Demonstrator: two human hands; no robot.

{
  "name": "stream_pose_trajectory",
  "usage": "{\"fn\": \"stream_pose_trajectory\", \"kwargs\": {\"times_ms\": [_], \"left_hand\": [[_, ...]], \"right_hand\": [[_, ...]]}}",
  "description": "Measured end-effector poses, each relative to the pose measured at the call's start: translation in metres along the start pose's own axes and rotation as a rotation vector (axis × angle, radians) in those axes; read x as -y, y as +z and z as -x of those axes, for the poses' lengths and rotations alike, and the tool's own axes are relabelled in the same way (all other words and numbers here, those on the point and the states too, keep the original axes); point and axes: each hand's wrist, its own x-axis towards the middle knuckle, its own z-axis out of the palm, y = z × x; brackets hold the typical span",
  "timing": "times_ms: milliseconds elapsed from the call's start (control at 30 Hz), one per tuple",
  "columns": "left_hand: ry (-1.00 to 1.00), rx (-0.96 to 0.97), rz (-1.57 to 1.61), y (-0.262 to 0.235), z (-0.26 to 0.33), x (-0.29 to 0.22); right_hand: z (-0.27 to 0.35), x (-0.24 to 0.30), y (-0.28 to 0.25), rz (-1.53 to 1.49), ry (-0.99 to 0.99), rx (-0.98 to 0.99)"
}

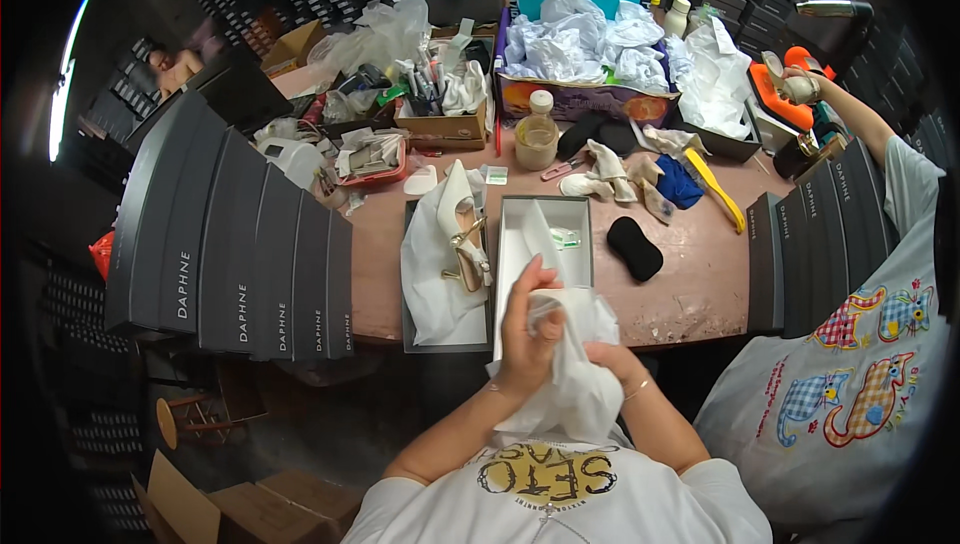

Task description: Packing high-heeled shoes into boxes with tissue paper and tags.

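Note:
Just in front of my body, my left hand and my right hand hold white tissue paper between them. The left thumb presses on the paper while its fingers point up; the right fingers are partly hidden behind it. Whether anything is wrapped inside cannot be seen. Beyond my hands lies an open shoebox with white lining paper and a small green-and-white packet. To its left, a cream heeled sandal with gold straps rests on tissue paper in a dark box lid.
Dark shoeboxes stand in a row at left, with more at right. A black pad, a yellow brush, rags and a jar lie beyond. At right, a co-worker's arm reaches toward an orange object.

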Motion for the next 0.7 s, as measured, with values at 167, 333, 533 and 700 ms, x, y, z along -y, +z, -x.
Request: {"fn": "stream_pose_trajectory", "kwargs": {"times_ms": [167,333,533,700], "left_hand": [[0.322,0.055,-0.750,-0.016,-0.025,0.024],[-0.147,-0.350,-0.385,-0.093,-0.055,0.092],[-0.281,-0.285,-0.517,-0.130,-0.072,0.151],[-0.357,-0.307,0.135,-0.160,-0.071,0.135]], "right_hand": [[0.051,0.076,-0.039,0.193,-0.432,-0.340],[0.052,0.143,-0.126,1.492,-0.703,-1.134],[0.012,0.115,-0.158,1.950,-0.652,-1.198],[-0.006,0.075,-0.027,1.207,-0.772,-0.449]]}}
